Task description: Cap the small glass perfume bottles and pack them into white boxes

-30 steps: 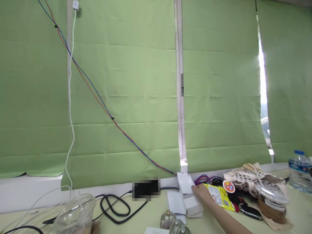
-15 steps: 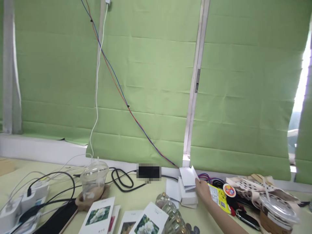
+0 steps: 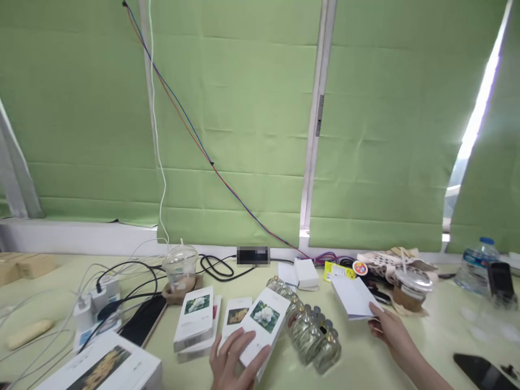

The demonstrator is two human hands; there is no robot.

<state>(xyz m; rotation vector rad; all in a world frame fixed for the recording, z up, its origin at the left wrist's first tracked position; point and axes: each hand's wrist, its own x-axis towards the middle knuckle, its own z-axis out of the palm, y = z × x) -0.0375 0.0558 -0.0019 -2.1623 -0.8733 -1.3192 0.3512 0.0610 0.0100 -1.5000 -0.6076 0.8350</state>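
Observation:
My right hand (image 3: pixel 392 333) pinches a folded white paper card (image 3: pixel 355 298) at its lower right corner, holding it above the table. My left hand (image 3: pixel 238 357) is at the near end of a white box with a white flower picture (image 3: pixel 265 317), thumb on one side and fingers on the other. Beside that box stands a group of clear glass bottles with gold-coloured necks (image 3: pixel 311 336), with several small grey caps (image 3: pixel 320 317) next to them. Left of my left hand lie a second white-flower box (image 3: pixel 195 317) and a box with a yellow-brown picture (image 3: pixel 238 314).
A small white stack (image 3: pixel 306 273) lies by the wall. A lidded drink cup (image 3: pixel 410 287) and water bottle (image 3: pixel 477 265) stand right. At left are a clear cup (image 3: pixel 181 271), cables, plugs (image 3: pixel 95 300), a black phone (image 3: pixel 144 319) and a larger white box (image 3: pixel 109 365).
My right hand has drawn the folded card from the white stack toward me. My left hand has come into view at the white-flower box. The view has tilted down and shows more table.

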